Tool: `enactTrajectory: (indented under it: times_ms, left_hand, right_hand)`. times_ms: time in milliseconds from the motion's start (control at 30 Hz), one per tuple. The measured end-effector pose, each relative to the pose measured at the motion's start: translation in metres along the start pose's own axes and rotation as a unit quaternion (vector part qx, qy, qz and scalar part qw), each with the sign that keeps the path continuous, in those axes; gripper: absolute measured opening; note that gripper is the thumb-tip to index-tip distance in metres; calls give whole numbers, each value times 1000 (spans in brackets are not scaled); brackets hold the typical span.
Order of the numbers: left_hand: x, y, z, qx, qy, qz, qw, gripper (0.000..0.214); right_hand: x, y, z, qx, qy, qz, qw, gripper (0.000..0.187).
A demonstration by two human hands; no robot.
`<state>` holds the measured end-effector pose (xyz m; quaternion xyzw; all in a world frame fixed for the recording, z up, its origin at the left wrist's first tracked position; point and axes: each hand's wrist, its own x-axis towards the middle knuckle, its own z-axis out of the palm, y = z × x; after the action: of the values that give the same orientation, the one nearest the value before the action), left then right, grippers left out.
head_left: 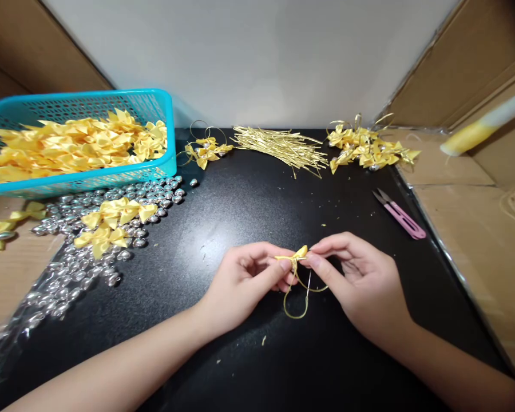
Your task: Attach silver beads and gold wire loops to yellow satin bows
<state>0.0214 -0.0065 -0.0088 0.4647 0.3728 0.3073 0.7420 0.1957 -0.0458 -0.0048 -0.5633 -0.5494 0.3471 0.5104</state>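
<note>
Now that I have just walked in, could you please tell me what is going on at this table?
A person's left grip holds a small yellow bow, with gold cord looping below. The right grip is at the bow's edge; exactly what it pinches is too small to tell. More bows fill the blue basket at left, near scattered silver beads. The pink snippers lie on the table, unheld.
</note>
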Motion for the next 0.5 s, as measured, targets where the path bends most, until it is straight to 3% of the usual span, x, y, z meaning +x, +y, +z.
enactTrajectory:
  times_ms: [133, 267, 367, 433, 500]
  left_hand:
    - [0, 1, -1, -10, 2, -6, 1000, 10]
    - [1, 1, -3, -6, -5, 3, 1000, 11]
    - [1, 0, -3, -1, 0, 10, 1000, 10]
    - [1, -1, -3, -2, 9, 14, 1000, 9]
    - [1, -1, -1, -7, 16, 20, 1000, 9]
  right_hand:
    - [1, -1, 0, 43, -6, 37, 998, 6]
    - [1, 2, -1, 13, -10, 14, 1000, 8]
    - [1, 1, -2, -72, -7, -85, 994, 14]
    - [1, -1, -3, -140, 1, -172, 975, 17]
    - [0, -4, -2, -200, 8, -217, 955, 15]
